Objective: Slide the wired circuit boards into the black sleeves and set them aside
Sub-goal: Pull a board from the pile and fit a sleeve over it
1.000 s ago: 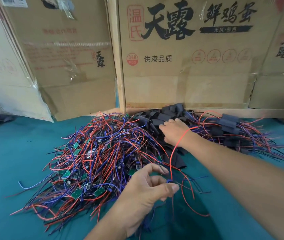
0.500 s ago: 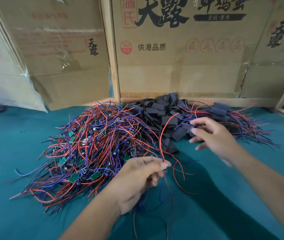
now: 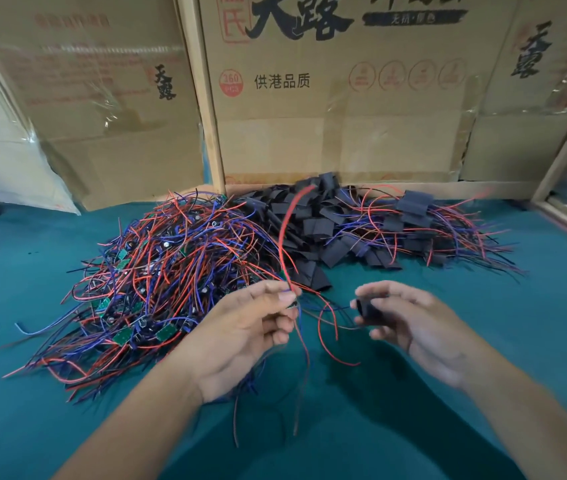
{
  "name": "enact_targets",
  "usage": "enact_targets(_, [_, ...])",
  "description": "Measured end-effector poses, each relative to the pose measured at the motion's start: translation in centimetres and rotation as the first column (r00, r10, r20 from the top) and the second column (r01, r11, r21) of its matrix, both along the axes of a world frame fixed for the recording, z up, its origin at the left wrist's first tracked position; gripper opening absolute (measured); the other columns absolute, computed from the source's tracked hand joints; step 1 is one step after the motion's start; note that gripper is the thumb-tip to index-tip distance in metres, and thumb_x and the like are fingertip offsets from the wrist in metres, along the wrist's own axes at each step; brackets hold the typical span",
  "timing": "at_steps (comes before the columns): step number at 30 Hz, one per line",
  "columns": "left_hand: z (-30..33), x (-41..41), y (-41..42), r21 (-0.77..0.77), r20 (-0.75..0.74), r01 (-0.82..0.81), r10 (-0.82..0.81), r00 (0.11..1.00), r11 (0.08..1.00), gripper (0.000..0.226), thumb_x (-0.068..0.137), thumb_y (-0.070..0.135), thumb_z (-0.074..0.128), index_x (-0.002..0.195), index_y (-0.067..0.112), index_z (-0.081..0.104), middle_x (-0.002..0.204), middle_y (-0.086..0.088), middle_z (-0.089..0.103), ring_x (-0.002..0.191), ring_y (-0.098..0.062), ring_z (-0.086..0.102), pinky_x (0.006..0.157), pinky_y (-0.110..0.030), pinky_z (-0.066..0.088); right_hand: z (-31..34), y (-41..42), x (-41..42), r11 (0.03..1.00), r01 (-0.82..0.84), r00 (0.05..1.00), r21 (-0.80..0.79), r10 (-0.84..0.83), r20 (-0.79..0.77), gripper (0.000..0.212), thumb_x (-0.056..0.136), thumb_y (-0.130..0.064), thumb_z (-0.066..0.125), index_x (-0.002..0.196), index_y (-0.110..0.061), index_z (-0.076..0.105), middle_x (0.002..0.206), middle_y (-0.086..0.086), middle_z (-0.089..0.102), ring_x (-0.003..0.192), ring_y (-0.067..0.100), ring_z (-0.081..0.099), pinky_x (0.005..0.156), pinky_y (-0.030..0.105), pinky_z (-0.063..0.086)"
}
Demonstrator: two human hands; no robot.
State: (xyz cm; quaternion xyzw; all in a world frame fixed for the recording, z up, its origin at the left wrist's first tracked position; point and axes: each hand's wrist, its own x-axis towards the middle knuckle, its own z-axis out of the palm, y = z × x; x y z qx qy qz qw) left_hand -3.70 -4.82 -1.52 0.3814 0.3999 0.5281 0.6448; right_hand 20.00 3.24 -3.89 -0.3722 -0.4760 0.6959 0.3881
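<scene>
Left hand pinching wired board, right hand holding black sleeve

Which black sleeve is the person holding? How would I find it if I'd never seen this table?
Start at the heap of black sleeves against the cardboard boxes, then come down the green table to the right hand. The black sleeve sits pinched in its grip. It is the only one lifted off the pile, facing the wired board in the left hand.
</scene>
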Motion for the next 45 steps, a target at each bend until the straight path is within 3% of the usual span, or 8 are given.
enact_targets(7, [0.1,-0.2,-0.2,0.189,0.025,-0.019,0.014,1.0,0.982,0.031,0.067,0.018,0.085,0.095,0.015,0.072,0.078,-0.008,0.062,0.07,-0.016,0.057,0.071,-0.023,0.05,0.6,-1.2,-0.5,0.982,-0.07,0.995,0.174,0.056,0.085,0.023,0.08,-0.003,0.071,0.103,-0.006,0.071,0.092,0.015,0.066,0.068,0.014,0.058,0.051,0.02,0.045])
enact_targets(12, [0.0,-0.2,-0.2,0.275,-0.101,-0.042,0.072,0.992,0.961,0.032,0.068,0.019,0.08,0.099,0.014,0.076,0.072,-0.007,0.06,0.068,-0.017,0.059,0.073,-0.023,0.049,1.5,-2.0,-0.6,0.937,-0.119,0.993,0.329,0.106,0.057,0.023,0.093,-0.001,0.059,0.099,-0.016,0.076,0.08,0.008,0.056,0.066,0.013,0.049,0.052,0.019,0.04])
enact_targets(17, [-0.1,0.0,-0.5,0.322,-0.171,0.049,0.008,0.985,0.946,0.032,0.069,0.023,0.086,0.098,0.017,0.075,0.071,-0.002,0.064,0.067,-0.015,0.059,0.068,-0.021,0.048,2.3,-3.2,-1.6,0.753,-0.286,0.932,0.593,0.075,0.354,0.016,0.084,-0.04,0.068,0.095,-0.03,0.075,0.093,-0.007,0.063,0.08,0.011,0.06,0.073,0.021,0.046])
enact_targets(22, [-0.1,-0.2,-0.4,0.316,-0.23,0.05,0.026,0.973,0.947,0.045,0.064,0.038,0.092,0.099,0.015,0.074,0.064,0.003,0.047,0.059,-0.014,0.042,0.058,-0.022,0.038,1.9,-3.8,-2.4,0.748,-0.421,0.891,0.514,0.233,0.39,0.019,0.08,-0.045,0.071,0.087,-0.028,0.074,0.095,0.002,0.066,0.087,0.02,0.063,0.084,0.041,0.048])
enact_targets(32, [0.4,-0.3,-0.7,0.282,-0.283,0.017,0.067,0.957,0.959,0.04,0.062,0.037,0.092,0.093,0.018,0.075,0.063,-0.002,0.048,0.059,-0.016,0.04,0.062,-0.028,0.034,1.9,-3.6,-1.4,0.791,-0.495,0.859,0.358,0.383,0.341,0.022,0.085,-0.046,0.068,0.079,-0.025,0.072,0.077,0.0,0.061,0.073,0.015,0.05,0.072,0.027,0.04])
enact_targets(38, [1.1,0.0,-1.4,0.27,-0.315,0.027,0.061,0.947,0.963,0.03,0.067,0.026,0.084,0.094,0.018,0.074,0.065,-0.006,0.045,0.06,-0.018,0.041,0.062,-0.027,0.036,1.6,-3.4,-1.3,0.854,-0.517,0.855,0.067,0.519,-0.019,0.023,0.093,-0.028,0.061,0.084,-0.007,0.066,0.085,0.006,0.062,0.07,0.017,0.056,0.068,0.032,0.055])
enact_targets(41, [1.4,0.3,-1.8,0.276,-0.323,0.044,0.05,0.945,0.96,0.028,0.066,0.024,0.083,0.092,0.019,0.075,0.065,-0.001,0.052,0.059,-0.016,0.043,0.059,-0.023,0.039,1.5,-3.6,-1.2,0.833,-0.551,0.832,0.039,0.553,-0.05,0.017,0.093,-0.021,0.063,0.087,-0.006,0.062,0.085,0.004,0.063,0.07,0.015,0.053,0.054,0.022,0.045])
enact_targets(45, [1.5,0.2,-2.0,0.273,-0.326,0.028,0.065,0.943,0.962,0.027,0.067,0.021,0.083,0.092,0.018,0.074,0.067,-0.002,0.053,0.06,-0.015,0.043,0.058,-0.023,0.038,1.8,-3.5,-1.0,0.819,-0.568,0.822,0.085,0.569,0.006,0.023,0.093,-0.028,0.064,0.088,-0.006,0.068,0.081,0.002,0.062,0.068,0.011,0.048,0.051,0.018,0.035])
